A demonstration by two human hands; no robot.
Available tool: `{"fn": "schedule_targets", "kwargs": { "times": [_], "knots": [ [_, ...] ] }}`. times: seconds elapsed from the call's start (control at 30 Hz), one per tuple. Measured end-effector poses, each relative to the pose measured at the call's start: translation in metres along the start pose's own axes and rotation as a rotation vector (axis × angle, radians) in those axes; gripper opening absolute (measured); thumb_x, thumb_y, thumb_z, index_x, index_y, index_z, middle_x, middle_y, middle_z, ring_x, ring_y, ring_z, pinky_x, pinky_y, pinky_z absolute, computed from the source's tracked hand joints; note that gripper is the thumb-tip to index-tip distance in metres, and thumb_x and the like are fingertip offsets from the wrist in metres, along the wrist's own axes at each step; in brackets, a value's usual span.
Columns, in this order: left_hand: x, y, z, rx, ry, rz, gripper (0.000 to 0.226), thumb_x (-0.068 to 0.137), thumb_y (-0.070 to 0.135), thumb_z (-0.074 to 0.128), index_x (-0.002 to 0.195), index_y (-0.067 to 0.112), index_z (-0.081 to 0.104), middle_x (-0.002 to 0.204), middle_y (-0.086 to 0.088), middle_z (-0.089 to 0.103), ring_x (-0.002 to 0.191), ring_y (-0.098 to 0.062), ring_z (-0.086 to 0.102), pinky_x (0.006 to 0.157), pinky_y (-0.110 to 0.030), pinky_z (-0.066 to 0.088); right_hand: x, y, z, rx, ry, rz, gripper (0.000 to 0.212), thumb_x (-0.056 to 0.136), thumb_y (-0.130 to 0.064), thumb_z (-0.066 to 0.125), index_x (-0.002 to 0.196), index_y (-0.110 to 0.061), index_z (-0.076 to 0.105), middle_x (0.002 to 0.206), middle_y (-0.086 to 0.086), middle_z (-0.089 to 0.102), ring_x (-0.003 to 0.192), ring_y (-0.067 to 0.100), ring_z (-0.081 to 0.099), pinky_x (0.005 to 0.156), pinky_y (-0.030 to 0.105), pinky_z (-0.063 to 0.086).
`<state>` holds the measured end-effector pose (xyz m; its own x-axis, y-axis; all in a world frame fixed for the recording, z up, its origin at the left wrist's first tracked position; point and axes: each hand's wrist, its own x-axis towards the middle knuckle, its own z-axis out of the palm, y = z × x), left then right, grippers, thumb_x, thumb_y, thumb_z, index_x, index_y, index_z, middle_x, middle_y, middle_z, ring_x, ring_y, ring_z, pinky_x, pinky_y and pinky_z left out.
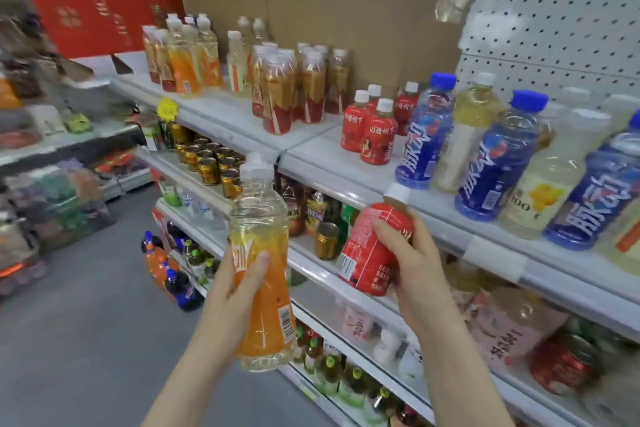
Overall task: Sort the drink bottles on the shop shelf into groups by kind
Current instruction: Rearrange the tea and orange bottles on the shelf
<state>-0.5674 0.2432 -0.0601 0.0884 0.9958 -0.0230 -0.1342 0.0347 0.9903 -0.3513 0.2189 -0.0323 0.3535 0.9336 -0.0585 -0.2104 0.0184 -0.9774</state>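
Two bottles in hand at the shelf

Two bottles are off the top shelf (346, 163). My left grip (239, 284) clasps the tall orange-label bottle (261, 270), clear-necked and upright; my right grip (405, 253) clasps the short red bottle (370, 250), white-capped, tilted toward the shelf edge.

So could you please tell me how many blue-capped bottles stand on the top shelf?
3: one beside the red bottles, one further right, one at the frame's right edge; others may be hidden.

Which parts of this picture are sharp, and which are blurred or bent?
Head view: the orange-label bottle in the left hand and the blue bottles look fairly sharp; the left edge smears, the shelf edge bows from wide-angle distortion; light is even.
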Motion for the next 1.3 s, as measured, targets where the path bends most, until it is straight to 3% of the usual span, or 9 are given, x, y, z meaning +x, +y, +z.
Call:
{"fn": "schedule_targets", "kwargs": {
  "times": [0.13,0.33,0.43,0.53,0.6,0.7,0.83,1.17,1.3],
  "knots": [
    [0.04,-0.001,-0.026,-0.015,0.041,0.013,0.057,0.078,0.064,0.065,0.13,0.043,0.054,0.114,0.006,0.072,0.101,-0.021,0.071,0.09,-0.052,0.055,0.047,-0.013,0.03,-0.061,0.079,-0.11,0.073,0.063,-0.056,0.082,0.129,-0.05,0.053,0.131,-0.003,0.061,0.116,0.024,0.064,0.097,0.055,0.054],
    [0.124,0.004,-0.041,0.005,-0.02,0.034,0.046,0.076,0.054,0.058,0.121,0.046,0.056,0.112,0.008,0.072,0.101,-0.02,0.07,0.087,-0.047,0.056,0.125,-0.018,0.053,-0.241,0.277,-0.367,0.048,0.083,-0.033,0.08,0.111,-0.056,0.048,0.118,-0.019,0.058,0.109,0.007,0.061,0.098,0.047,0.053],
    [0.174,0.013,-0.041,0.018,-0.087,0.062,0.04,0.075,0.055,0.058,0.115,0.053,0.054,0.11,0.015,0.071,0.101,-0.017,0.07,0.086,-0.045,0.057,0.171,-0.02,0.062,-0.447,0.399,-0.429,0.063,0.079,-0.038,0.083,0.128,-0.047,0.045,0.129,-0.016,0.055,0.117,0.01,0.058,0.1,0.048,0.053],
    [0.219,0.024,-0.036,0.043,-0.173,0.09,0.031,0.082,0.055,0.058,0.112,0.057,0.051,0.1,0.031,0.068,0.094,0.0,0.069,0.076,-0.03,0.054,0.21,-0.02,0.07,-0.608,0.482,-0.45,0.073,0.077,-0.042,0.082,0.137,-0.041,0.041,0.139,-0.009,0.053,0.126,0.017,0.053,0.103,0.05,0.05],
    [0.246,0.03,-0.032,0.062,-0.22,0.118,0.035,0.082,0.064,0.063,0.114,0.061,0.052,0.107,0.029,0.066,0.099,0.0,0.066,0.081,-0.031,0.053,0.229,-0.02,0.076,-0.688,0.533,-0.453,0.073,0.078,-0.043,0.081,0.139,-0.038,0.041,0.141,-0.006,0.049,0.129,0.018,0.05,0.107,0.046,0.046],
    [0.273,0.031,-0.027,0.07,-0.289,0.145,0.029,0.077,0.059,0.059,0.104,0.069,0.055,0.108,0.025,0.067,0.1,-0.002,0.067,0.083,-0.031,0.054,0.25,-0.014,0.081,-0.867,0.622,-0.434,0.072,0.082,-0.042,0.079,0.142,-0.029,0.041,0.139,-0.002,0.037,0.129,0.02,0.044,0.105,0.035,0.038],
    [0.304,0.034,-0.02,0.067,-0.365,0.141,0.026,0.074,0.062,0.061,0.1,0.065,0.059,0.106,0.019,0.069,0.098,-0.007,0.069,0.087,-0.04,0.056,0.278,-0.013,0.085,-1.001,0.721,-0.429,0.073,0.083,-0.044,0.077,0.143,-0.024,0.04,0.137,0.001,0.037,0.126,0.025,0.044,0.105,0.043,0.043],
    [0.337,0.042,-0.02,0.051,-0.545,0.141,0.032,0.088,0.054,0.06,0.118,0.049,0.052,0.105,0.027,0.067,0.098,0.003,0.066,0.081,-0.027,0.051,0.337,-0.033,0.07,-1.113,0.885,-0.263,0.07,0.086,-0.038,0.076,0.141,-0.012,0.04,0.144,0.015,0.038,0.132,0.037,0.041,0.111,0.049,0.038],
    [0.344,0.039,-0.027,0.06,-0.565,0.144,0.025,0.087,0.054,0.059,0.112,0.056,0.055,0.107,0.024,0.068,0.099,0.002,0.066,0.083,-0.029,0.051,0.33,-0.038,0.081,-1.128,0.896,-0.234,0.074,0.088,-0.032,0.075,0.147,-0.011,0.035,0.148,0.018,0.036,0.135,0.039,0.039,0.111,0.049,0.036]
  ]
}}
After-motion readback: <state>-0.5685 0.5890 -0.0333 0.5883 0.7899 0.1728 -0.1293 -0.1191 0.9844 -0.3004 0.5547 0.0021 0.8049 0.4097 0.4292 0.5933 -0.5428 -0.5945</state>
